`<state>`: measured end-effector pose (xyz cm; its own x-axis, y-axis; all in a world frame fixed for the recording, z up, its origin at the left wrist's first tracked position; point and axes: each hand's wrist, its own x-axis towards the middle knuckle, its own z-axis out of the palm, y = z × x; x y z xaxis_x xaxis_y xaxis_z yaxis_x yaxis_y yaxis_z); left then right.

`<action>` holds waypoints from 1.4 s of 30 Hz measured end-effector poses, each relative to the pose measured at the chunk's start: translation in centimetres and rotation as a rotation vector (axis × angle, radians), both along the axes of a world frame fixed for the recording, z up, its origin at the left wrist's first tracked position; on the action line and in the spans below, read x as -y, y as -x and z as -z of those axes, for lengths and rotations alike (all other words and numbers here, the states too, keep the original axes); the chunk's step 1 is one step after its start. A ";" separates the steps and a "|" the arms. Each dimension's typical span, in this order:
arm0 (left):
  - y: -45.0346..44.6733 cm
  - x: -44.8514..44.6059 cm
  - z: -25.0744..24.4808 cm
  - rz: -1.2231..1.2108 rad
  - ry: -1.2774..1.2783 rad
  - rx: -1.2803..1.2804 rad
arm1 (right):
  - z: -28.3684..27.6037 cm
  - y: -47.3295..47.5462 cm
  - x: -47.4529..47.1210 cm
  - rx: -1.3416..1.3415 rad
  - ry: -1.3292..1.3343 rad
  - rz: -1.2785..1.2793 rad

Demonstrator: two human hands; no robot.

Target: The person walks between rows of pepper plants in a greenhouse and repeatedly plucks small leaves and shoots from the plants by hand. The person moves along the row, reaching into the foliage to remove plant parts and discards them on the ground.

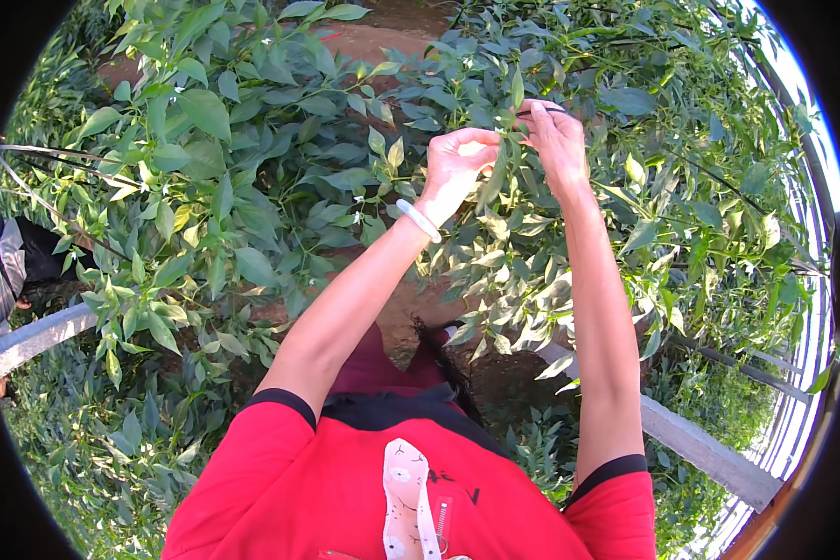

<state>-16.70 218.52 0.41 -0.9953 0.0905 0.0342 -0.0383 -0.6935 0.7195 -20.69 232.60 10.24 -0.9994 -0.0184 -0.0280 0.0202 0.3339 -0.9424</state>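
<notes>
Both of my hands meet at a pepper plant shoot (502,157) with long green leaves, in the upper middle of the view. My left hand (455,164), a pale bracelet (418,220) on its wrist, reaches in from the left. Its thumb and forefinger curl together at the shoot, their tips partly covered by leaves. My right hand (556,140) is on the other side of the shoot, pinching a thin dark cord (547,110) between thumb and fingers. Where the cord runs beyond the fingers is hidden.
Dense pepper plants (210,112) with small white flowers surround me. Cords (63,150) stretch across the foliage at left. Pale beams (714,451) stand low at both sides. Part of another person (3,273) shows at the far left. Brown soil (392,42) appears between the rows.
</notes>
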 end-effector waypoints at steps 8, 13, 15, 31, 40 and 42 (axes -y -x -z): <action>-1.5 -1.6 -0.9 -0.034 0.166 -0.082 | 1.0 0.3 -1.5 0.145 0.229 -0.050; -1.5 -2.2 -1.1 -0.153 0.038 -0.064 | 1.1 -2.3 -1.8 0.247 0.182 0.025; -1.2 -2.6 -1.2 -0.098 -0.022 -0.012 | 0.7 -3.5 -1.4 0.241 0.035 0.039; -0.8 -3.4 -4.4 0.238 0.266 -0.118 | -8.3 -6.4 -3.2 -0.737 -0.988 -0.438; -2.0 -2.1 -3.8 0.298 0.216 -0.132 | -5.4 -2.8 -5.7 0.058 -0.304 -0.236; -2.2 -2.1 -3.4 0.212 0.231 -0.143 | -4.9 -3.1 -5.9 0.125 -0.226 -0.176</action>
<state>-14.49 220.59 3.77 -0.9402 0.3165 0.1263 -0.0517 -0.4990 0.8651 -17.63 238.52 15.12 -0.9699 -0.1703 -0.1739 0.0548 0.5435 -0.8376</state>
